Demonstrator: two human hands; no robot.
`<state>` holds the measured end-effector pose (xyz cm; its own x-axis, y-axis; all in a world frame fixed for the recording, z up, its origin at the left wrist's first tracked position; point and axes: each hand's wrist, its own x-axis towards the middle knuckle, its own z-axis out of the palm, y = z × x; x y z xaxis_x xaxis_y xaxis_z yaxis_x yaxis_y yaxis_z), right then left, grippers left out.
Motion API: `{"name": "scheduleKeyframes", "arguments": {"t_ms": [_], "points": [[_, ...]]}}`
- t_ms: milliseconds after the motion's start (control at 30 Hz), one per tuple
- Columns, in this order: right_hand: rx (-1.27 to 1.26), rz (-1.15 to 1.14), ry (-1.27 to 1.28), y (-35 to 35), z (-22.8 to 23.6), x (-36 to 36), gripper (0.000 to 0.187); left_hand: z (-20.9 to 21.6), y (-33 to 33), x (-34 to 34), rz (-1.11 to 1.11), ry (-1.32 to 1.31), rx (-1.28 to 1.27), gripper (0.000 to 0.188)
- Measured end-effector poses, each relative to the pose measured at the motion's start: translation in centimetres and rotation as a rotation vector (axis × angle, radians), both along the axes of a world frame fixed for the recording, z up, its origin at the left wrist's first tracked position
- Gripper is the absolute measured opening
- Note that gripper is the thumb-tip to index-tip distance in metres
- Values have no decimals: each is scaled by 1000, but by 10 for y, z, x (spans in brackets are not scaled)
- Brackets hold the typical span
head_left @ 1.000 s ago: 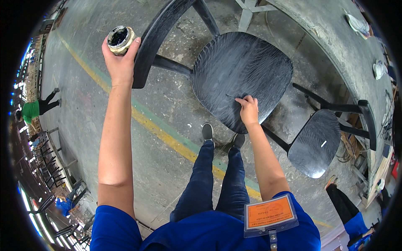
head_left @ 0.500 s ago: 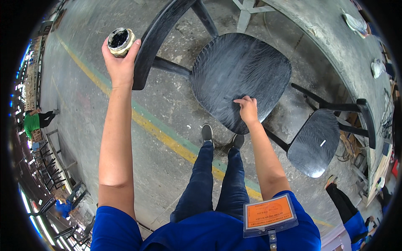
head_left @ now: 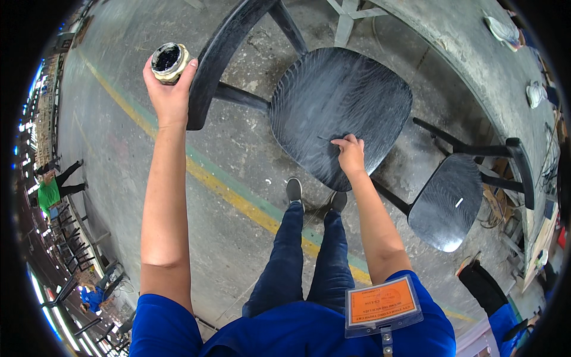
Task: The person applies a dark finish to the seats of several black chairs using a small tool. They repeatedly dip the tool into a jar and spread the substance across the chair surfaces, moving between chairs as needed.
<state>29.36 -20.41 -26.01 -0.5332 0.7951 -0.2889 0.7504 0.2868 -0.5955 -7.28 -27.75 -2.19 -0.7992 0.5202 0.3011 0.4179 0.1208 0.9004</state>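
My left hand (head_left: 169, 98) is wrapped round a small open jar (head_left: 180, 74), pale with smeared sides, its inside coated with something black. It is held up beside the curved backrest (head_left: 209, 77) of a black wooden chair. Over the near part of that chair's seat (head_left: 342, 95), my right hand (head_left: 351, 153) pinches a thin dark stick (head_left: 324, 139) whose tip points left, close to the seat surface. Whether the tip touches the wood I cannot tell. Wavy grain shows across the seat.
A second black chair (head_left: 449, 202) stands at right, a small white piece (head_left: 459, 203) on its seat. Beyond curves a grey table (head_left: 440, 24) with pale bundles (head_left: 502, 33). A yellow-green line (head_left: 226, 190) crosses the floor. People are at far left (head_left: 50, 193) and lower right (head_left: 496, 303).
My hands stay almost in place, the right one shifting very slightly left, and more of the stick shows. The people at left and lower right have changed posture.
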Motion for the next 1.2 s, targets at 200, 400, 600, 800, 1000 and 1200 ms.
{"name": "scheduleKeyframes", "arguments": {"t_ms": [200, 400, 600, 800, 1000, 1200], "points": [[-2, 29, 8, 4, 0, 4, 30, -2, 0, -1, 0, 3, 12, 77], [-98, 67, 126, 10, 2, 16, 32, -1, -1, -2, 5, -29, 14, 77], [-247, -77, 315, 27, 13, 78, 35, -2, 0, -3, 19, -14, 9, 76], [120, 79, 75, -8, 20, 95, 38, -4, 1, -3, 29, 24, 16, 71], [220, 63, 57, -17, 18, 85, 38, -4, 0, -3, 7, 14, 26, 73], [252, 77, 45, -23, 10, 84, 37, -4, -1, -6, -4, 38, -5, 73]]}}
